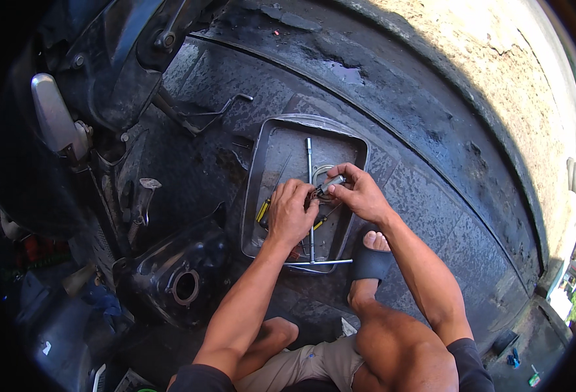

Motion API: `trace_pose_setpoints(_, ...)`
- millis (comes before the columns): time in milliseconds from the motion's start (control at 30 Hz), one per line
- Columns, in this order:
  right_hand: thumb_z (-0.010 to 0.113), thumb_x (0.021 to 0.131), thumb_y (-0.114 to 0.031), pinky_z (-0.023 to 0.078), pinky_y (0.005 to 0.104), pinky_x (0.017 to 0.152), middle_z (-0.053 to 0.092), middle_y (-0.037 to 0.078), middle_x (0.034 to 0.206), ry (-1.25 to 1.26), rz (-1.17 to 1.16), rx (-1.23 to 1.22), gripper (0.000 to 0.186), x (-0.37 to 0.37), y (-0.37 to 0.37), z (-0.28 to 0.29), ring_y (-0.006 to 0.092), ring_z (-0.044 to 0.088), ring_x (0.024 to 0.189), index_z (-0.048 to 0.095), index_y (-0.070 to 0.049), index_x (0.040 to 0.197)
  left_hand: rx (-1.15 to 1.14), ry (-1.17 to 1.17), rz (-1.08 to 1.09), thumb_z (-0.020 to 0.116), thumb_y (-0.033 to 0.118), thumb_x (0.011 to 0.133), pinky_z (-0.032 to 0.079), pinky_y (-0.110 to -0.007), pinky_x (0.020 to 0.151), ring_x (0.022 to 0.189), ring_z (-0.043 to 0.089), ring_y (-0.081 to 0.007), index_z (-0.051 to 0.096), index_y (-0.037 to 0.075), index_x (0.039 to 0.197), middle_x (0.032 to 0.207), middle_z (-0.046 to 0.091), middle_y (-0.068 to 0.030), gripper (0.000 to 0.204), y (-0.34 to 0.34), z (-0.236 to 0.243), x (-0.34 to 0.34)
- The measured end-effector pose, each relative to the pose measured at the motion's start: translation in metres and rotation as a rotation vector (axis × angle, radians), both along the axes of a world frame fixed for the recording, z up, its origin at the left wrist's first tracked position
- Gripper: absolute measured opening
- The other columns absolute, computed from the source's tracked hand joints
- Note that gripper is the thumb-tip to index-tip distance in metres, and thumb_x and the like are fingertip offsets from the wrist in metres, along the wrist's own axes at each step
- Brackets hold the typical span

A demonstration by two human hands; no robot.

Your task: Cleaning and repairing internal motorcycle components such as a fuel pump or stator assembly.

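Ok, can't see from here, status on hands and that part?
Left hand and right hand both pinching small metal part over tool tray. T-handle wrench lies beneath, partly covered.

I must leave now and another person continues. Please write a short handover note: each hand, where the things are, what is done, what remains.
Left hand: over the metal tray, fingers closed on the end of a small part.
Right hand: pinches the other end of the same small part, a short grey cylinder.
In the tray: a long T-handle wrench and a yellow-handled screwdriver.
The black fuel tank lies on the floor left of the tray, its filler hole open.
Done: the part is lifted clear of the tray.
Left: cannot tell; it is in both hands, not fitted anywhere.
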State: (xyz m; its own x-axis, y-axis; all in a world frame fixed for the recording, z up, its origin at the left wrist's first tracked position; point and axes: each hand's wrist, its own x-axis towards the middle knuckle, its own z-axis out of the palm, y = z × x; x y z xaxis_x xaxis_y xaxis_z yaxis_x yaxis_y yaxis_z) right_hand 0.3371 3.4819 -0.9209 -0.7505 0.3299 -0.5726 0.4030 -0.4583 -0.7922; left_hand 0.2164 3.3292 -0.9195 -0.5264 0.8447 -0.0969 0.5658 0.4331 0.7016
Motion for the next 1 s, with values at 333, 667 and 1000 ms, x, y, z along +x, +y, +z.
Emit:
trace_pose_setpoints(333, 0.067, 0.094, -0.019, 0.054, 0.0239, 0.06, 0.065, 0.007, 0.084, -0.1, 0.12, -0.013, 0.035, -0.029, 0.027, -0.016, 0.0106, 0.063, 0.066, 0.056, 0.003, 0.119, -0.053, -0.235, 0.038, 0.07, 0.005, 0.078, 0.05, -0.032, 0.066, 0.073, 0.062, -0.0193, 0.065, -0.002, 0.092, 0.089, 0.061, -0.0095, 0.017, 0.009, -0.021, -0.017)
trace_pose_setpoints(667, 0.06, 0.09, -0.003, 0.053, 0.0242, 0.071, 0.064, 0.006, 0.092, -0.067, 0.154, -0.164, 0.027, -0.025, 0.032, -0.013, 0.0115, 0.063, 0.081, 0.056, 0.002, 0.117, -0.131, -0.109, -0.008, 0.073, 0.008, 0.077, 0.049, -0.04, 0.081, 0.091, 0.062, -0.0312, 0.064, 0.0, 0.1, 0.095, 0.061, -0.0135, 0.026, 0.006, -0.004, -0.013)
trace_pose_setpoints(1000, 0.068, 0.073, 0.0, 0.053, 0.0429, 0.084, 0.068, 0.019, 0.1, -0.012, 0.535, 0.49, 0.042, -0.016, 0.022, -0.005, 0.0384, 0.068, 0.094, 0.061, -0.001, 0.114, -0.176, -0.162, -0.102, 0.07, 0.006, 0.076, 0.047, -0.042, 0.084, 0.096, 0.061, -0.0342, 0.064, -0.001, 0.096, 0.095, 0.062, -0.0148, 0.022, 0.005, -0.004, -0.02)
